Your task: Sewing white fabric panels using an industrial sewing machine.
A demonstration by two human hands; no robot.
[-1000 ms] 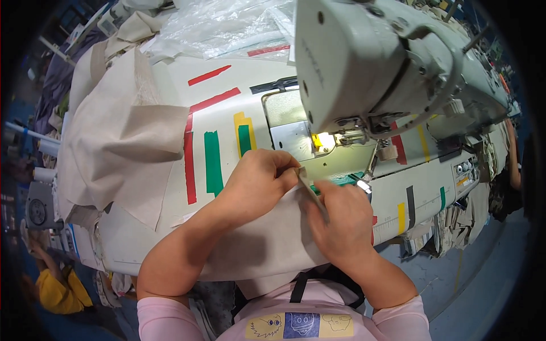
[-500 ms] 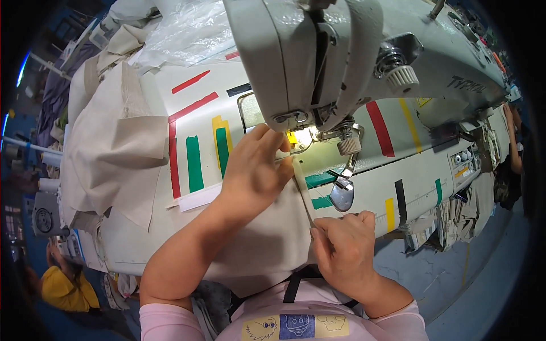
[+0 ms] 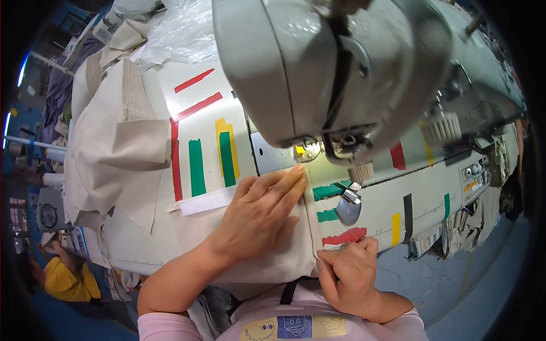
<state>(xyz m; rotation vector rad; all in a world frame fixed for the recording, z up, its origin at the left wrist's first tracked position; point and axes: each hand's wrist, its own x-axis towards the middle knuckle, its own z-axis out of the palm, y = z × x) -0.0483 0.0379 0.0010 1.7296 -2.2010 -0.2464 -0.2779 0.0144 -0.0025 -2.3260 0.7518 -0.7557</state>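
A beige piece of fabric (image 3: pixel 267 263) lies on the sewing machine bed, its folded right edge running up toward the lit needle area (image 3: pixel 308 151). My left hand (image 3: pixel 259 213) rests flat on it, fingers stretched out together and tips at the fold just below the needle area. Lower down that edge, my right hand (image 3: pixel 348 275) pinches the fabric between thumb and curled fingers. Above both hands looms the grey head of the sewing machine (image 3: pixel 284 74), which hides part of the needle.
Red, green, yellow and black tape strips mark the bed, such as a green strip (image 3: pixel 197 167). Beige fabric pieces (image 3: pixel 114 148) are heaped at the left, and clear plastic (image 3: pixel 182 34) lies behind. A metal lever plate (image 3: pixel 348 210) hangs right of the fold. Someone in yellow (image 3: pixel 68 278) sits far left.
My left hand has come down from the needle area and flattened on the fabric. The fabric's top edge has moved toward me. My right hand has shifted slightly nearer, still pinching the edge.
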